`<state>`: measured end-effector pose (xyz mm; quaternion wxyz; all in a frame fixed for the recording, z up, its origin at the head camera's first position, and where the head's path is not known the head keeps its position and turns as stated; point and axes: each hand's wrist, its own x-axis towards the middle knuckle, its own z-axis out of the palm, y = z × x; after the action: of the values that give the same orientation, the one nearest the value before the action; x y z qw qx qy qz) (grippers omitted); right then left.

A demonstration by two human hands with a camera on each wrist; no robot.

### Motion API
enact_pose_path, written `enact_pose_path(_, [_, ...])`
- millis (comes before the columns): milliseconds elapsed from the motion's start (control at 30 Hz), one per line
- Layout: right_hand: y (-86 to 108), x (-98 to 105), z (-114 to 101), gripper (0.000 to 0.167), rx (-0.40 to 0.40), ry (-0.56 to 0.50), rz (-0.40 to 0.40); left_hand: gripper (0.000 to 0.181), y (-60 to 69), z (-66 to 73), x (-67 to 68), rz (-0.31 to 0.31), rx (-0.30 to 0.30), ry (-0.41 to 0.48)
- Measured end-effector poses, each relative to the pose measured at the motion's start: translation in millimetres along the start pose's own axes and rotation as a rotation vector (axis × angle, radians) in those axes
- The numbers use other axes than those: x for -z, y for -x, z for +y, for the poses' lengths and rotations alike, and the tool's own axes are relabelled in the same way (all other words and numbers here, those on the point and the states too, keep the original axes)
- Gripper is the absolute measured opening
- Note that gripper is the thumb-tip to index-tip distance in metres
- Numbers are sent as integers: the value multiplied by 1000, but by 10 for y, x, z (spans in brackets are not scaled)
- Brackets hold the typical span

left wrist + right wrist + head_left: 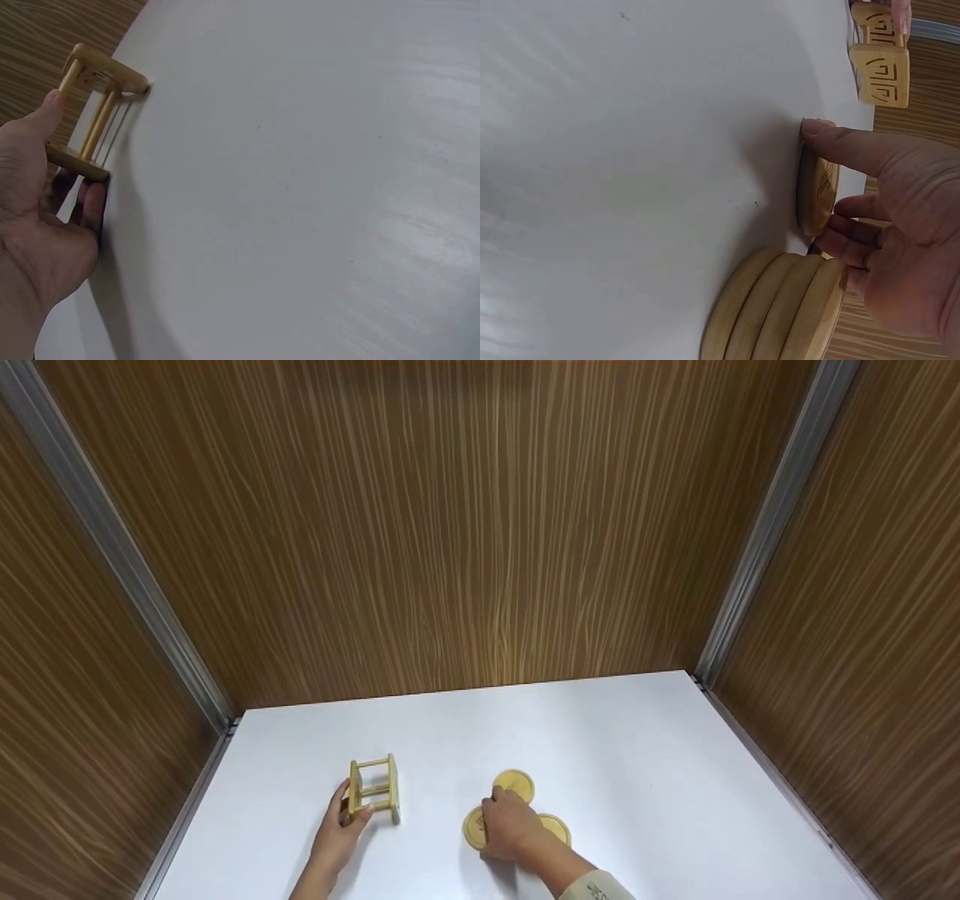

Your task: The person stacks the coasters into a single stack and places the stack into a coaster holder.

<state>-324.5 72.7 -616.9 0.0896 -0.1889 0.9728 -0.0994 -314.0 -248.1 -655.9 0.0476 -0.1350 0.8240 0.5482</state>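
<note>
Left hand [337, 836]: curled on a small wooden rack [394, 795], thumb laid along one rod, other fingers tucked about the nearest end panel [77, 162]. Two end panels are joined by rods; cut-out fretwork is seen on them from the right wrist. The rack is held just ahead of the palm, its far panel reaching past the thumb.

Right hand [512, 826]: well apart, to the right of the left hand. A round wooden coaster [472, 828] is pinched by its edges between thumb and fingertips; a dark design is borne on its face. Whether it is lifted clear of the white tabletop [637, 765] cannot be told. Just beyond the fingertips another coaster [519, 781] is seen, partly covered by the hand. On the right side of the hand, close by the fingers, a stack of coasters [780, 307] is found, four layers made out. The wrist is edged by a pale sleeve [598, 887]. Beyond both hands, the tabletop is bounded by a woodgrain wall [480, 525].
</note>
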Motion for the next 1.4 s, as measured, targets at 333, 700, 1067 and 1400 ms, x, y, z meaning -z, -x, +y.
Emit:
enact_pose_path(333, [-27, -17, 32, 78, -37, -96, -8, 115, 14, 47, 13, -33, 15, 33])
enact_pose_path(700, [20, 22, 33, 79, -38, -134, 13, 98, -5, 22, 2, -38, 6, 33])
enact_pose_path(1067, [120, 94, 57, 86, -5, -230, 16, 92, -24, -17, 6, -40, 4, 34])
enact_pose_path(1400, [240, 78, 103, 89, -7, -346, 43, 91, -10, 1, 10, -46, 4, 49])
